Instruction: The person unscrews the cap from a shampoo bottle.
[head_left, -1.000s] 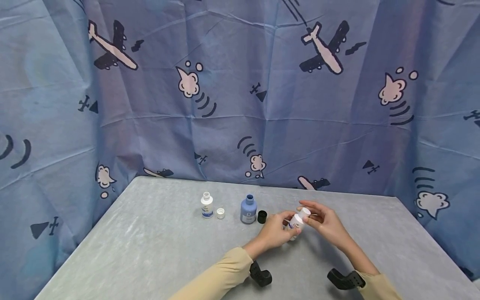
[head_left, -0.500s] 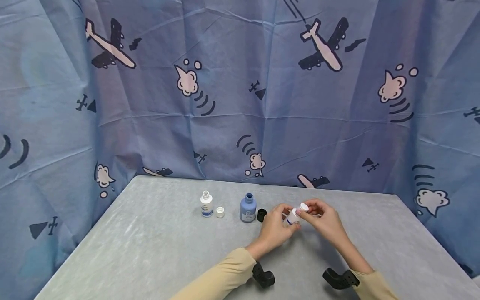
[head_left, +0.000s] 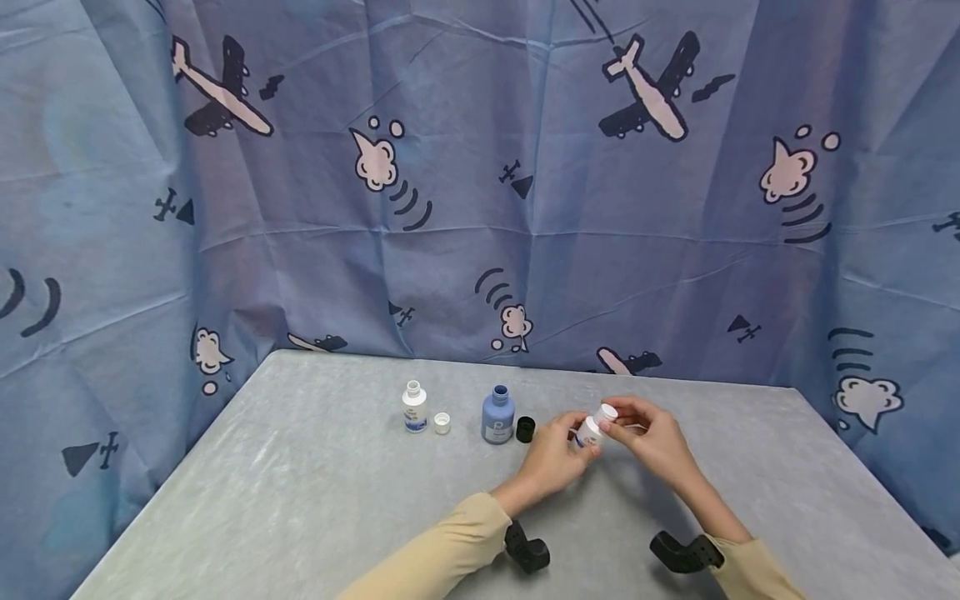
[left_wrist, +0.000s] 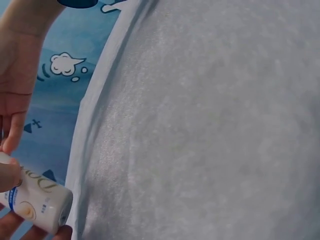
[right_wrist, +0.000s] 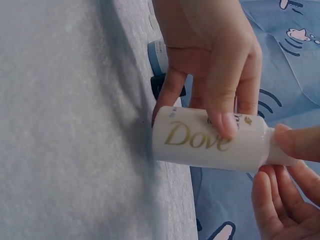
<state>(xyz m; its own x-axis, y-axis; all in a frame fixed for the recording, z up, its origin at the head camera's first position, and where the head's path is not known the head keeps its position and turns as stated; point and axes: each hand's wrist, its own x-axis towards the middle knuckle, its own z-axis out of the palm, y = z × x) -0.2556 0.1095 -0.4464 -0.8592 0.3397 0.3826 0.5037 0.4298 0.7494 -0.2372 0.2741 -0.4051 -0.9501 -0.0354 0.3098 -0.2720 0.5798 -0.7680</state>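
Note:
A small white Dove bottle (right_wrist: 195, 145) with gold lettering is held tilted above the table, its capped end toward my right hand. My left hand (head_left: 551, 454) grips the bottle's body, thumb across the label. With thumb and fingers, my right hand (head_left: 660, 446) pinches the white cap (head_left: 607, 412) on the bottle's neck. In the left wrist view the bottle's base (left_wrist: 61, 212) points down and right, and its cap lies out of frame.
Uncapped on the table stand a white bottle (head_left: 414, 408), with a white cap (head_left: 442, 423) beside it, and a blue bottle (head_left: 497, 417), with a black cap (head_left: 525, 430) beside it. A blue patterned curtain (head_left: 450, 208) hangs behind the grey table (head_left: 300, 483).
Both hands and the bottle have risen slightly in the head view since one second ago. The right fingers have shifted around the cap. The other bottles and caps stay in place.

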